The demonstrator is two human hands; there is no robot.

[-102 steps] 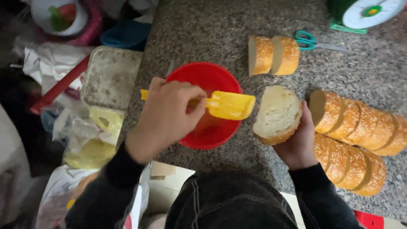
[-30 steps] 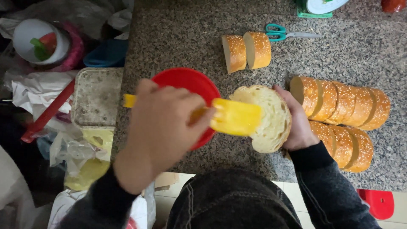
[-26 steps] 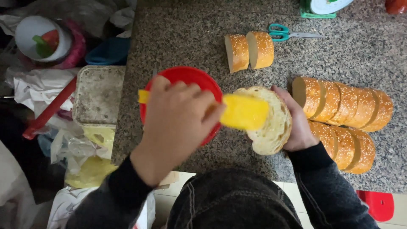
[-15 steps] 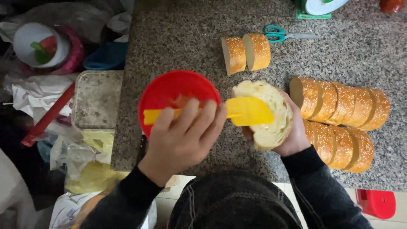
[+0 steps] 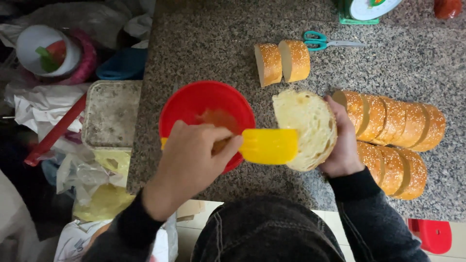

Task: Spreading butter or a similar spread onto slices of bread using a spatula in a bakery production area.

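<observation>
Two hands: left hand (image 5: 194,165) grips yellow spatula (image 5: 267,145) over red bowl (image 5: 194,102); right hand (image 5: 344,145) clasps bread slice (image 5: 306,126), sliced loaves (image 5: 393,140) and scissors (image 5: 325,41) nearby.

both hands closed in grips, left (image 5: 191,160) knuckles up, right (image 5: 342,145) cupped.

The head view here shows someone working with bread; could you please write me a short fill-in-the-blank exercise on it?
1. The left hand holds a yellow ___.
2. The right hand holds a bread slice with its ___ side facing up.
3. The bowl is ___ in colour.
4. The scissors have ___ handles.

Missing words: spatula; cut; red; teal
</observation>
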